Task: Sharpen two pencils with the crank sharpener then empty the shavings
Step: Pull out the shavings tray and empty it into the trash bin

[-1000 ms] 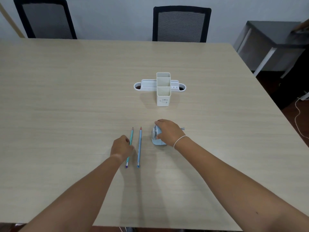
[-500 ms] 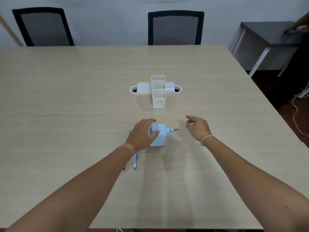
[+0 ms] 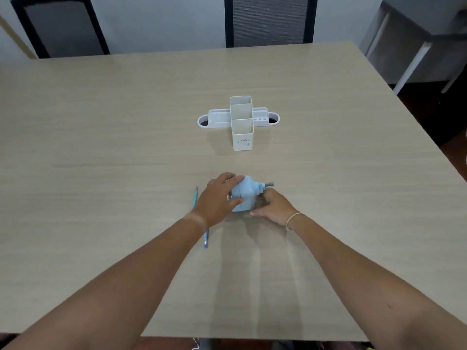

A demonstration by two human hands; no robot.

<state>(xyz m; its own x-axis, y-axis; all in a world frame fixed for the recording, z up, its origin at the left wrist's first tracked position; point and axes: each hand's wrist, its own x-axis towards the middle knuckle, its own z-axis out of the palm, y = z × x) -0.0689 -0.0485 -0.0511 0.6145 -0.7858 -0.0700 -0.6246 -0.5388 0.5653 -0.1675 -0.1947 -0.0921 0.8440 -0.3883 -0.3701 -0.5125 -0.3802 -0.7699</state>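
Observation:
A light blue crank sharpener [image 3: 244, 192] stands on the wooden table [image 3: 101, 147], its metal crank stub pointing right. My left hand [image 3: 218, 199] grips its left side, fingers over the top and thumb on the front. My right hand [image 3: 271, 207] touches the sharpener's lower right side near the base; whether its fingers grip anything is hidden. Two pencils lie left of the sharpener, mostly under my left wrist: a teal pencil [image 3: 194, 197] shows its tip, a blue pencil [image 3: 206, 239] shows its lower end.
A white desk organiser [image 3: 241, 120] with tall square cups stands further back at the table's middle. Two black chairs [image 3: 269, 21] sit behind the far edge. A grey side table [image 3: 417, 39] is at the right.
My left hand left the pencils and took hold of the sharpener. My right hand let go of it, swung right, then came back to its lower right side.

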